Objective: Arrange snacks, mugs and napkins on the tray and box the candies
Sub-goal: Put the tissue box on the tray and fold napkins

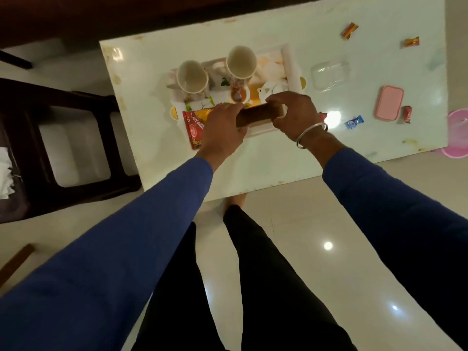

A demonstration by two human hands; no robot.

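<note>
A patterned tray (pixel 273 58) lies on the white table (pixel 157 97). Two cream mugs (pixel 192 76) (pixel 241 62) stand upright on its far half. A red and yellow snack packet (pixel 196 124) lies at the tray's near left corner. Both hands hold a long brown box (pixel 258 115) over the tray's near edge. My left hand (pixel 222 127) grips its left end and my right hand (pixel 293 112) grips its right end. Wrapped candies (pixel 349 30) (pixel 410 42) (pixel 354 122) lie scattered on the table to the right. A pink box (pixel 388 103) and its clear lid (pixel 329 72) sit among them.
A red candy (pixel 407 114) lies beside the pink box. A rolled white napkin (pixel 291 67) rests along the tray's right side. A dark chair (pixel 65 138) stands left of the table. A pink bowl (pixel 458 133) shows at the right edge.
</note>
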